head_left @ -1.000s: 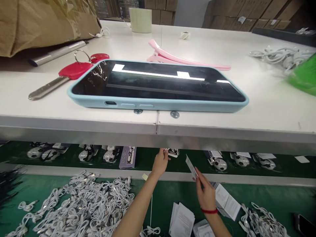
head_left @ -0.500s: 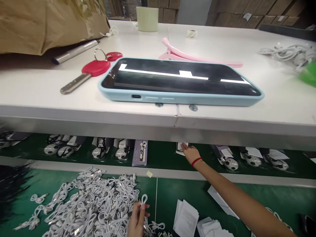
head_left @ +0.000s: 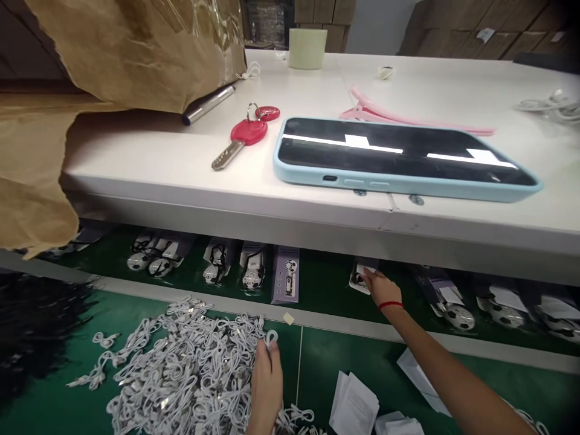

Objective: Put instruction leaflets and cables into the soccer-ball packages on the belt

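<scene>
My left hand (head_left: 266,383) is closed on a small white coiled cable (head_left: 270,336), at the right side of a big pile of white cables (head_left: 199,362). My right hand (head_left: 383,289), with a red band at its wrist, reaches onto the green belt below the shelf. Its fingers are on a clear plastic pack (head_left: 357,281) with a white paper at its top; the fingertips partly cover it. Left of that pack a purple box (head_left: 286,275) with a football picture lies flat. Folded white leaflets (head_left: 354,403) lie between my two arms.
Packs with football-patterned items (head_left: 458,315) lie along the belt on both sides. Above, a white shelf (head_left: 226,193) carries a blue-cased phone (head_left: 403,154), a red key (head_left: 248,132), a pink hair clip (head_left: 408,118) and tape (head_left: 307,48). A brown paper bag (head_left: 149,54) overhangs at left.
The view has shifted, so the shelf items appear farther right and more of the paper bag shows. My left hand keeps the cable, slightly higher; my right hand stays at the same pack.
</scene>
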Motion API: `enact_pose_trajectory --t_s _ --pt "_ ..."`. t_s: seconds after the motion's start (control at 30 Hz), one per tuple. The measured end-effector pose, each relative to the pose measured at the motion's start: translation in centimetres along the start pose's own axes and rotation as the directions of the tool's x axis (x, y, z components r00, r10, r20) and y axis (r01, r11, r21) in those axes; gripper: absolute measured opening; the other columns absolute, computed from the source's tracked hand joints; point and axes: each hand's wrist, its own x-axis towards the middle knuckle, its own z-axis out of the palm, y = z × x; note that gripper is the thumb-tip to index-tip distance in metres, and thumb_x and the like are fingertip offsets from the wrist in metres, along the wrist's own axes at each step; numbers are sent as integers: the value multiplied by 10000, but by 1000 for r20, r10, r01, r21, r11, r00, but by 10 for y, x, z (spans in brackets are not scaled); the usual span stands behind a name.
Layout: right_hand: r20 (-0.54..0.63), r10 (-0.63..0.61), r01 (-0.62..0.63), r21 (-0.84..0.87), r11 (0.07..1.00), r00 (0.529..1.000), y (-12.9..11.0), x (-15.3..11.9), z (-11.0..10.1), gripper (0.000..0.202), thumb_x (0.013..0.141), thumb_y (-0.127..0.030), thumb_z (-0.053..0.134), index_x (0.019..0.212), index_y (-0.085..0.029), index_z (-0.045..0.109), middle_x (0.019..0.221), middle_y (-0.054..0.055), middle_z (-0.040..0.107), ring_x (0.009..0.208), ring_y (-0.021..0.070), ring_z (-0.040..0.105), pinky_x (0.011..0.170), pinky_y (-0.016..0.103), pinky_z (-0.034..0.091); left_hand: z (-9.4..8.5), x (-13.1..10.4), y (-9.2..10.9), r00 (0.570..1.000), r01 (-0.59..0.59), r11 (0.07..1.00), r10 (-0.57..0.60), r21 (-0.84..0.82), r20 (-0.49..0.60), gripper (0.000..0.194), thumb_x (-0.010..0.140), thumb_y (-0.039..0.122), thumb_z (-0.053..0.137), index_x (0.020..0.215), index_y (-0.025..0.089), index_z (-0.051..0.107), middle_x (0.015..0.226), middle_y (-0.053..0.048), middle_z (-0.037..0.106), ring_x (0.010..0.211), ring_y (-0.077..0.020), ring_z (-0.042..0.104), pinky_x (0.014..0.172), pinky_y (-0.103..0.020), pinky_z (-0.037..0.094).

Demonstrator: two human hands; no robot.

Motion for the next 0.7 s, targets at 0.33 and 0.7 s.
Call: enact_pose_trajectory --t_s 0.33,0.7 --pt "119 322 -343 273 899 939 -2 13 -17 404 894 -357 437 1122 -78 620 1001 261 650 909 380 645 742 460 480 59 87 48 917 -343 929 363 138 -165 291 863 301 501 1066 143 365 1138 -160 402 1050 -309 502 819 -471 463" --pt "293 185 -344 717 607 938 -118 -35 32 668 741 -484 485 1285 -114 369 1071 137 626 866 238 659 807 365 505 47 74 38 965 -249 962 257 -112 56 53 915 210 317 952 207 354 911 -43 509 857 -177 557 785 -312 436"
